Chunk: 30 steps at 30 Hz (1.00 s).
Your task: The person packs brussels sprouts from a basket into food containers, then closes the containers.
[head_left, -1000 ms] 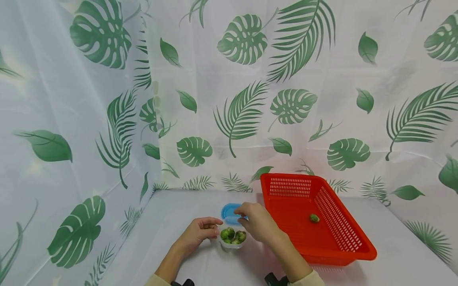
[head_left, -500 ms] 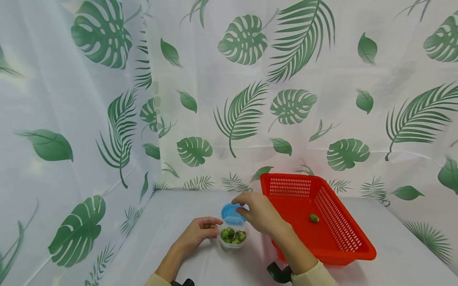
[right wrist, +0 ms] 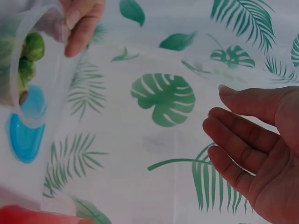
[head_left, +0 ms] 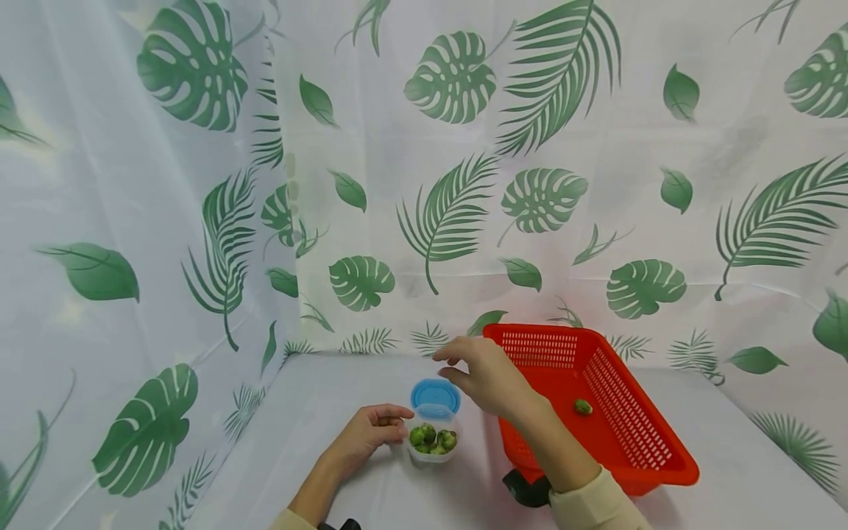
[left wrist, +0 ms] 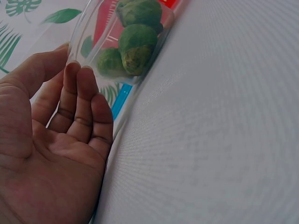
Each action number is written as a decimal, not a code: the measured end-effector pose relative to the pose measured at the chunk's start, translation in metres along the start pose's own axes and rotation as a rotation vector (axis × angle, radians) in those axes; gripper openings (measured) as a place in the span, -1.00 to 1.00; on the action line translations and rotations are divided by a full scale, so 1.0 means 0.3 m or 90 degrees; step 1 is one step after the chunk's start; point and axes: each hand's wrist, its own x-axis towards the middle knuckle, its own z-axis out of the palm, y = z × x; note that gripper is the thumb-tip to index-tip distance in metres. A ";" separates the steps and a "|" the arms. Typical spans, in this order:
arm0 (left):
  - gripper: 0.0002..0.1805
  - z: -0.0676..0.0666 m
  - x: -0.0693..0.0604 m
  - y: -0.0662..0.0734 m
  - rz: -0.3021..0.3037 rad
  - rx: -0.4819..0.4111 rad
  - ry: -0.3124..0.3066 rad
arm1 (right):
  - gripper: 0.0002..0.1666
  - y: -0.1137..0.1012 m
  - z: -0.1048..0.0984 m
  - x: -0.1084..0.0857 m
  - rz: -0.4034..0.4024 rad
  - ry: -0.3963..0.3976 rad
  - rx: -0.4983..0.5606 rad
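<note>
A small clear plastic container [head_left: 429, 458] holding several Brussels sprouts [head_left: 445, 441] stands on the white table. Fingertips of my left hand [head_left: 368, 436] touch its left side; the left wrist view shows those fingers [left wrist: 84, 100] fairly straight against the clear wall. My right hand [head_left: 490, 374] is raised behind and right of the container, apart from it. Loosely bent and spread, its fingers [right wrist: 236, 140] hold nothing in the right wrist view. A blue lid [head_left: 435, 396] lies just behind the container.
To the right stands a red plastic basket [head_left: 636, 449] with perforated sides. A single Brussels sprout [head_left: 582, 407] lies on its floor. A white leaf-print curtain [head_left: 371, 221] hangs behind the table and along the left.
My right hand has risen and moved away from the container, past the blue lid, which now shows fully. The left hand stays beside the container.
</note>
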 end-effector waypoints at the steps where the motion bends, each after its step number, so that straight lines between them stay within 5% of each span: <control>1: -0.61 0.000 0.000 -0.001 0.001 -0.001 0.000 | -0.65 0.000 -0.005 0.003 -0.007 0.001 0.005; 12: -0.60 0.001 0.003 -0.002 0.012 0.012 -0.006 | -0.63 0.008 -0.050 0.019 -0.003 0.018 0.077; 30: -0.59 0.008 -0.004 0.005 0.006 0.011 0.000 | -0.61 0.073 -0.108 0.048 0.023 0.044 0.050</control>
